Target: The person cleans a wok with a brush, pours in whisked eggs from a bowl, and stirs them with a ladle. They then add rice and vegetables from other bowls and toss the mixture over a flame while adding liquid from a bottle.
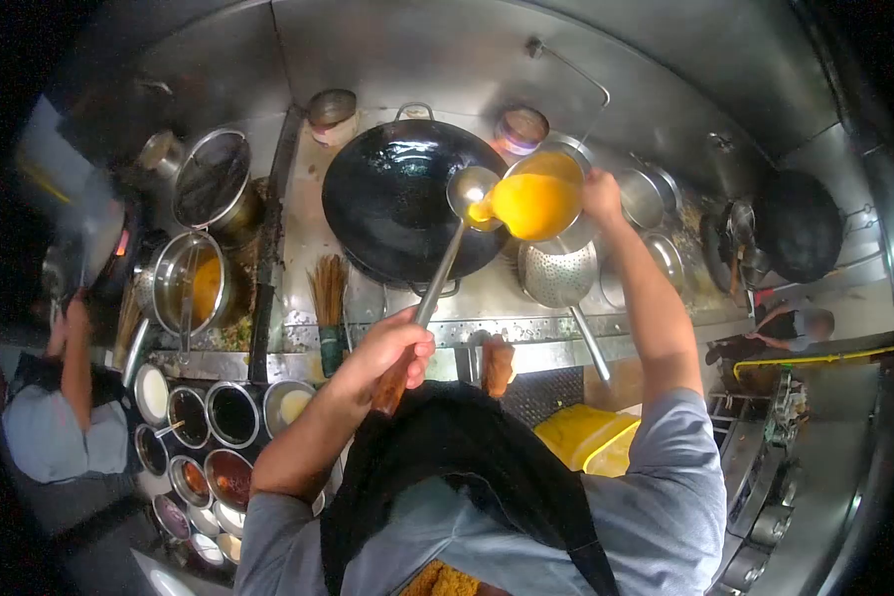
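My left hand (pixel 392 350) grips the wooden end of a long-handled ladle (pixel 445 266). The ladle's cup is held over the right side of a large black wok (pixel 392 189), whose inside looks dark and shiny. In my right hand (pixel 603 196) is a metal bowl (pixel 563 162), held by its right edge and tipped to the left. Yellow liquid (pixel 534 206) runs from its lip toward the ladle cup. Below the bowl, a perforated strainer (pixel 558 275) rests with its handle toward me.
A bamboo brush (pixel 327 298) stands left of the wok. Further left are a pot of yellowish liquid (pixel 191 283) and several sauce containers (pixel 230 477). A yellow bin (pixel 588 439) sits below the counter. Other people (pixel 65 427) work at far left and far right.
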A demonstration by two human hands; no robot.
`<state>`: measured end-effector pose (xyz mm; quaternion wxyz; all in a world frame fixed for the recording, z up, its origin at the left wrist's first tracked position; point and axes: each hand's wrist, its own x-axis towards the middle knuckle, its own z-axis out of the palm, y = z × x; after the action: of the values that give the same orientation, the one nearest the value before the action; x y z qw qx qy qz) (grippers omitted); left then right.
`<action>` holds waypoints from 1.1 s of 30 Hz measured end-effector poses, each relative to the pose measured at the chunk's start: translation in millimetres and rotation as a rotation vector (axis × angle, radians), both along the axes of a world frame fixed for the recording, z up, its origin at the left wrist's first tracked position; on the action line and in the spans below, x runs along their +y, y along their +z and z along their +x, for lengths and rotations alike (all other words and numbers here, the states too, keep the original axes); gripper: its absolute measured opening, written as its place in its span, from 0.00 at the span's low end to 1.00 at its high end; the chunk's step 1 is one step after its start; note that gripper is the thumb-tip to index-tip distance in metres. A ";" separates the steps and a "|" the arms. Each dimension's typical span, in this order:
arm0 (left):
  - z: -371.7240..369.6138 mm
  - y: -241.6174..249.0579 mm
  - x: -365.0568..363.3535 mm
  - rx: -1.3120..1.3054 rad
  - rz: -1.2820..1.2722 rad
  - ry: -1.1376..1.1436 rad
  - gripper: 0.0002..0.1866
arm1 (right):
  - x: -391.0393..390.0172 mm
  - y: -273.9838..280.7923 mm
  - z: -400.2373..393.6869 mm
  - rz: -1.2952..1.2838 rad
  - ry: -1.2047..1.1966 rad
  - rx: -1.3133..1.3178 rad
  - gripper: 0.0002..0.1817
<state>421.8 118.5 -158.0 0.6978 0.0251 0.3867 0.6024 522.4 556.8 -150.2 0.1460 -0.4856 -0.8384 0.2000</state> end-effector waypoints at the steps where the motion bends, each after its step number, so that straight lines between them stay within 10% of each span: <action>1: -4.1 -1.3 0.4 -0.006 0.002 -0.004 0.18 | 0.9 0.9 -4.2 0.002 -0.004 -0.006 0.11; 33: -54.2 -26.9 -8.2 -0.356 0.027 0.092 0.10 | 0.6 45.4 -66.8 -0.125 0.085 0.125 0.08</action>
<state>367.6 110.3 -184.9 0.7265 -0.0901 0.2498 0.6338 455.6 557.4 -104.9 0.1588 -0.4443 -0.8333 0.2880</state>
